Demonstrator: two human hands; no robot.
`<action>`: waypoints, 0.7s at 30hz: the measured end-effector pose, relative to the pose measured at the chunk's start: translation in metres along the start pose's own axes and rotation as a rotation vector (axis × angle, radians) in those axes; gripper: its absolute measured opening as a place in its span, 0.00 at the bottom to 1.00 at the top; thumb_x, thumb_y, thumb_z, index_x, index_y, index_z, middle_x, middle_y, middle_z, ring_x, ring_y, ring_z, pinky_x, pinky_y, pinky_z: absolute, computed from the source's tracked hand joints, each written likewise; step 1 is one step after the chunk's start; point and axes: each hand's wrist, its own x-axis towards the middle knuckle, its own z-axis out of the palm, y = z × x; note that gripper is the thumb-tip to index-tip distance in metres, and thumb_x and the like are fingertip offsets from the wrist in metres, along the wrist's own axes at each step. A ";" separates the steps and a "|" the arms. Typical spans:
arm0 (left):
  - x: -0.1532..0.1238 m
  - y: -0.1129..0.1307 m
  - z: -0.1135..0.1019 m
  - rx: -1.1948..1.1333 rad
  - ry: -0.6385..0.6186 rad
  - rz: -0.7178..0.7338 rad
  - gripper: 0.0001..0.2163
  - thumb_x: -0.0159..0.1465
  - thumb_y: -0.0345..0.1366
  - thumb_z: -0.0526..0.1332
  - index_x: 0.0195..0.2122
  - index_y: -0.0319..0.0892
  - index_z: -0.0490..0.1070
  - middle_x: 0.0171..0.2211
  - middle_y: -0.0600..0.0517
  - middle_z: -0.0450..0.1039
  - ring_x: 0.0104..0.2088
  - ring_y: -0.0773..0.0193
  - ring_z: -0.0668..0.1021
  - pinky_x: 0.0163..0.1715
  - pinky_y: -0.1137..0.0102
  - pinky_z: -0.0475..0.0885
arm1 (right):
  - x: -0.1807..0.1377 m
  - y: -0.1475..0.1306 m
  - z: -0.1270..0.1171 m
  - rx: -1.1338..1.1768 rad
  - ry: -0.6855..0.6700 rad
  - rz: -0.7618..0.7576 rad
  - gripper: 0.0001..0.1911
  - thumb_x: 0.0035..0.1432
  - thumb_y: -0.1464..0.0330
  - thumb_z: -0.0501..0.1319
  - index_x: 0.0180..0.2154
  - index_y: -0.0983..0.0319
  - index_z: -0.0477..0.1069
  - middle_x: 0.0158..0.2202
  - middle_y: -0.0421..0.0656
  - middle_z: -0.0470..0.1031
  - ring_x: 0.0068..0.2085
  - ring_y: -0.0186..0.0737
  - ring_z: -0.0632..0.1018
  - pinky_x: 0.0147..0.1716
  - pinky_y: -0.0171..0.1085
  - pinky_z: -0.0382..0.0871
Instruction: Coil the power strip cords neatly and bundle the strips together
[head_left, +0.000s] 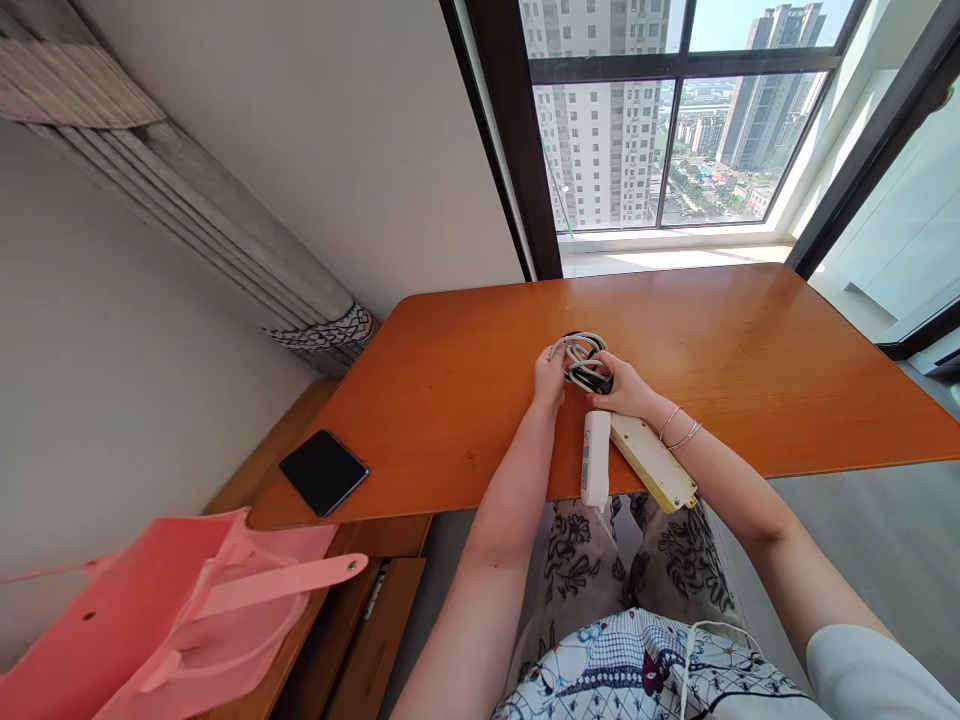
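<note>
A bundle of coiled grey and black cable (586, 350) is held between my two hands over the wooden table (465, 400). My left hand (550, 376) pinches the bundle's left side. On its right side, my right hand (621, 386) has its fingers closed around the coils, near a black part that may be a plug. Just below the hands, a white power strip (596, 460) lies at the table's front edge. Beside it rests a cream-yellow power strip (652, 462), slanting under my right wrist and jutting past the edge.
A black tablet (324, 472) lies at the table's left front corner. Lower left is a pink bag (150, 620) with a strap, next to wooden drawers (379, 640). A window (675, 150) stands behind the table, and a tied curtain (247, 240) hangs at the left.
</note>
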 end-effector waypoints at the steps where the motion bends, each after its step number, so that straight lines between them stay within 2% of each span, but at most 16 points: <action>1: -0.001 0.001 0.000 -0.007 0.007 -0.034 0.12 0.61 0.44 0.69 0.33 0.40 0.74 0.27 0.51 0.79 0.26 0.65 0.80 0.29 0.72 0.73 | -0.001 0.000 0.000 0.004 -0.005 -0.011 0.21 0.45 0.68 0.65 0.44 0.60 0.69 0.32 0.36 0.72 0.32 0.36 0.70 0.34 0.35 0.64; 3: -0.003 0.003 0.001 -0.018 -0.001 -0.122 0.12 0.63 0.44 0.67 0.34 0.40 0.74 0.28 0.50 0.80 0.26 0.64 0.80 0.29 0.70 0.74 | -0.002 -0.001 -0.001 0.016 -0.015 -0.025 0.22 0.45 0.69 0.65 0.45 0.60 0.68 0.32 0.36 0.73 0.32 0.35 0.70 0.34 0.35 0.64; 7: -0.006 0.009 0.000 -0.069 -0.100 -0.257 0.14 0.66 0.46 0.63 0.36 0.39 0.77 0.30 0.47 0.81 0.28 0.61 0.81 0.32 0.67 0.77 | -0.004 -0.002 -0.003 0.091 -0.050 -0.055 0.23 0.45 0.70 0.65 0.46 0.60 0.68 0.32 0.36 0.73 0.31 0.34 0.70 0.31 0.33 0.63; 15: -0.007 0.019 -0.006 -0.171 -0.302 -0.215 0.11 0.67 0.40 0.61 0.35 0.39 0.79 0.34 0.49 0.83 0.33 0.64 0.82 0.39 0.71 0.77 | -0.003 -0.006 -0.009 0.247 -0.111 -0.075 0.20 0.44 0.70 0.65 0.42 0.61 0.66 0.29 0.34 0.69 0.29 0.32 0.67 0.29 0.31 0.60; 21: -0.005 0.018 -0.007 -0.088 -0.169 -0.185 0.13 0.63 0.44 0.66 0.30 0.38 0.77 0.29 0.47 0.81 0.28 0.64 0.80 0.32 0.69 0.76 | -0.003 -0.010 -0.011 0.253 -0.142 -0.062 0.20 0.44 0.70 0.65 0.42 0.60 0.64 0.33 0.37 0.73 0.31 0.33 0.70 0.31 0.33 0.64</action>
